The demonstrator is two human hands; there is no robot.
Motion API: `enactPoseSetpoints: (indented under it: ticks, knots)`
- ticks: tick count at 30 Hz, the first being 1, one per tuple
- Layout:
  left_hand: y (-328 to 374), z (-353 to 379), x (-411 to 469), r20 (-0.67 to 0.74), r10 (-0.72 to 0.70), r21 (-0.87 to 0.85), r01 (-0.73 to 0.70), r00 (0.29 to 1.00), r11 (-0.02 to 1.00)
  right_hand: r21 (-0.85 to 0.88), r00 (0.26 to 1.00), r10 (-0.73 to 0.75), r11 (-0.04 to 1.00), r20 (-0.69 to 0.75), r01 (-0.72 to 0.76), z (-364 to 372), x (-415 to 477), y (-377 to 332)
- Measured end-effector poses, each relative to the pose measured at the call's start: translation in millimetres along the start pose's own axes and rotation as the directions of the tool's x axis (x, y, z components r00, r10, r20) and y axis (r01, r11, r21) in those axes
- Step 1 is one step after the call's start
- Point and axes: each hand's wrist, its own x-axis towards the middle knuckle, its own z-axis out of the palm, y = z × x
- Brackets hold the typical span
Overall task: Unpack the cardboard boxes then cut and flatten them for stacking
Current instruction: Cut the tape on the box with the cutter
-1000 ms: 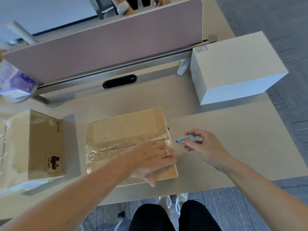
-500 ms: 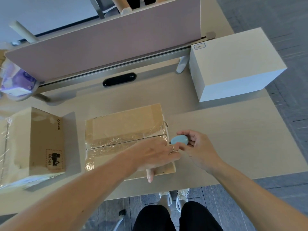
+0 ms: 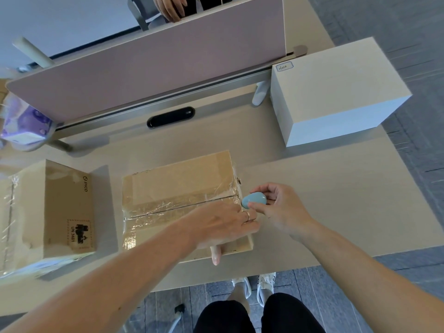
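Starting the cut at the taped seam of the cardboard box (image 3: pixel 177 188), directly under the left hand and touching the tool in the right.

Risks, judged from present layout:
- Blade slipping toward left fingers (image 3: pixel 248 216), pressed right beside the entry point at the box's right edge; cause: ring finger nearly touching the cutter (image 3: pixel 254 200).
- Box skating across the desk (image 3: pixel 336 200) if downward pressure is lost; cause: light box, smooth surface.
- Contents scored if the blade goes deep; cause: seam gap already visible under the film, depth of blade not visible.
- Clear tape (image 3: pixel 182 210) bunching instead of parting; cause: wrinkled, layered film over the seam.

Hands:
- Left hand (image 3: pixel 223 224): flat, spread, palm down on the near right part of the box top, thumb hooked over the near edge. Pressing, not grasping.
- Right hand (image 3: pixel 281 207): pinched closed around the small pale-blue cutter, thumb below and fingers above, tip set against the right end of the seam. Blade itself too small to make out.

Other items:
- Second cardboard box (image 3: pixel 55 207), taped, well to the left of the left hand, untouched.
- White box (image 3: pixel 336 92), beyond the right hand, well apart.
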Motion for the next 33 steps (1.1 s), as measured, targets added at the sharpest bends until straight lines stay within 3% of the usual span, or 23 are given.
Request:
enactPoseSetpoints:
  ticks: [4, 8, 10, 12, 13, 14, 16, 17, 18, 20, 24, 28, 31, 33]
  knots:
    - [2.2, 13.9, 0.7, -0.087, -0.029, 0.072, 0.035, 0.996, 0.997, 0.222, 0.966, 0.067, 0.975, -0.250, -0.010, -15.9, 21.6, -24.5]
    - [-2.0, 23.2, 2.5, -0.138, -0.021, 0.062, 0.030, 0.990, 0.998, 0.152, 0.973, 0.014, 0.988, -0.228, 0.021, -15.0, 21.7, -37.8]
    - [-2.3, 30.7, -5.3, -0.251, -0.097, -0.049, 0.088, 0.963, 0.995, 0.170, 0.982, 0.032, 0.985, -0.188, 0.000, -6.6, 15.0, -39.9]
    - [-1.2, 32.6, -20.5, -0.393, -0.309, -0.320, 0.186, 0.866, 0.929, 0.232, 0.988, 0.063, 0.972, -0.137, -0.030, 1.7, 9.3, -44.9]
    - [-0.2, 34.3, -28.4, -0.384, -0.463, -0.533, 0.217, 0.799, 0.818, 0.243, 0.990, 0.074, 0.969, -0.118, -0.043, 6.2, 8.1, -46.1]
    - [1.6, 36.4, -33.8, -0.306, -0.616, -0.753, 0.212, 0.726, 0.623, 0.238, 0.991, 0.079, 0.970, -0.110, -0.051, 10.8, 5.8, -48.6]
    - [3.3, 37.0, -37.1, -0.067, -0.832, -0.996, 0.013, 0.551, 0.089, 0.225, 0.990, 0.087, 0.972, -0.107, -0.061, 23.3, 1.1, -55.4]
    - [3.2, 36.5, -38.5, 0.071, -0.863, -0.981, -0.121, 0.500, -0.151, 0.230, 0.991, 0.090, 0.971, -0.099, -0.065, 31.2, -0.7, -58.4]
    - [3.5, 36.5, -40.5, 0.184, -0.848, -0.914, -0.231, 0.497, -0.334, 0.239, 0.992, 0.095, 0.968, -0.079, -0.074, 40.5, -2.7, -62.1]
    - [6.1, 39.3, -45.2, 0.264, -0.800, -0.782, -0.366, 0.538, -0.504, 0.243, 0.995, 0.099, 0.966, -0.026, -0.090, 62.9, -7.4, -71.8]
    - [11.0, 57.5, -64.3, 0.328, -0.802, -0.568, -0.575, 0.498, -0.589, 0.136, 0.998, 0.058, 0.989, -0.012, -0.056, 110.7, -6.7, -86.0]
    - [4.5, 96.1, -100.7, 0.357, -0.840, -0.484, -0.689, 0.408, -0.540, -0.063, 0.996, -0.027, 0.998, 0.091, 0.032, 160.1, -4.4, -99.4]
    - [-4.6, 131.8, -136.5, 0.436, -0.867, -0.581, -0.660, 0.241, -0.476, -0.278, 0.968, -0.107, 0.945, 0.225, 0.169, 193.3, -4.5, -108.2]
    - [-7.9, 160.6, -162.7, 0.491, -0.865, -0.716, -0.519, 0.100, -0.466, -0.410, 0.930, -0.164, 0.862, 0.329, 0.297, 212.7, -2.3, -115.6]
